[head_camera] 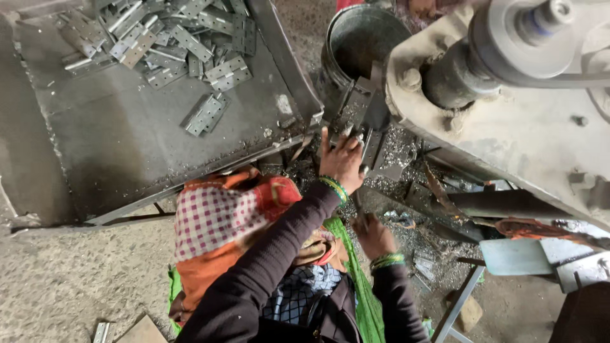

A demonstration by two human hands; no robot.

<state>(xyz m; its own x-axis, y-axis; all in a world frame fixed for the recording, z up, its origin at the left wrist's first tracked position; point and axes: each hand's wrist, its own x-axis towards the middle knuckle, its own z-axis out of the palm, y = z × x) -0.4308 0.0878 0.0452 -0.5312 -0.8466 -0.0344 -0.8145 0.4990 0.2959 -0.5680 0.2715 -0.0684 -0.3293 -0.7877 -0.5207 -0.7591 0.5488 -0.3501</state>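
Note:
My left hand (341,162), in a dark sleeve with green bangles, reaches up to the dark metal tooling (365,121) of the press. Its fingers are spread, with the tips resting on small metal parts there. My right hand (373,235), also wearing green bangles, hangs lower with its fingers curled above a bed of metal shavings (413,238). What lies inside its palm is hidden. A pile of grey hinge plates (171,38) lies on the sloping metal tray (114,140) at the upper left, apart from both hands.
A steel bucket (356,44) stands behind the tooling. The big grey machine body (521,121) with a pulley and belt fills the right side. A checked and orange cloth (219,222) covers my lap. The concrete floor (76,286) lies at the lower left.

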